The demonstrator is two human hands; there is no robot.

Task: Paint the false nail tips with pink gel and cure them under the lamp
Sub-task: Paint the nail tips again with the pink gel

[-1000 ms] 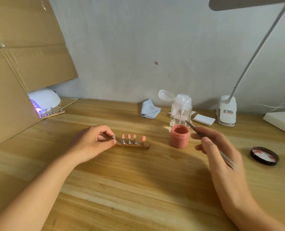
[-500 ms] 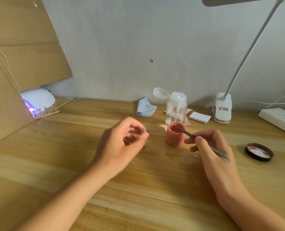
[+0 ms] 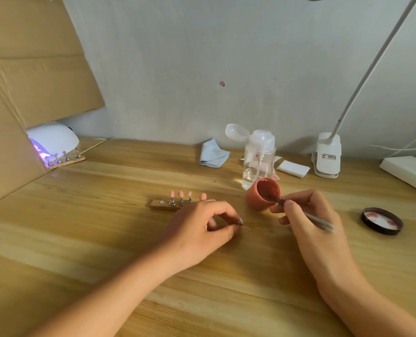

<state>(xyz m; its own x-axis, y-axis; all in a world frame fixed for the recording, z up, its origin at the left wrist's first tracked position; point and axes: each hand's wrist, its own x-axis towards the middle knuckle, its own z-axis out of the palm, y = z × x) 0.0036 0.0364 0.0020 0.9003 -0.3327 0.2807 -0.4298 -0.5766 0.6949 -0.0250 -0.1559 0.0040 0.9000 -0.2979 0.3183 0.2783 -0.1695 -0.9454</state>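
Right hand (image 3: 309, 222) closes its grip on a thin silver-handled brush (image 3: 320, 222), tip in the tilted pink gel jar (image 3: 256, 199) right of centre. Left hand (image 3: 199, 229) pinches a small grey piece (image 3: 240, 221). Four pink nail tips (image 3: 180, 193) on the central wooden strip (image 3: 157, 206) look painted but uncured. A second strip (image 3: 67, 158) lies at the lit white lamp (image 3: 53, 139), upper left.

Pink gel pot (image 3: 260, 195); pink nail tips (image 3: 180, 193); black lid (image 3: 382, 221)

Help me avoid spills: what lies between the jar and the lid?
The right hand, holding the brush with its tip in the jar, lies before the lid; past it, bare table. The head view shows it.
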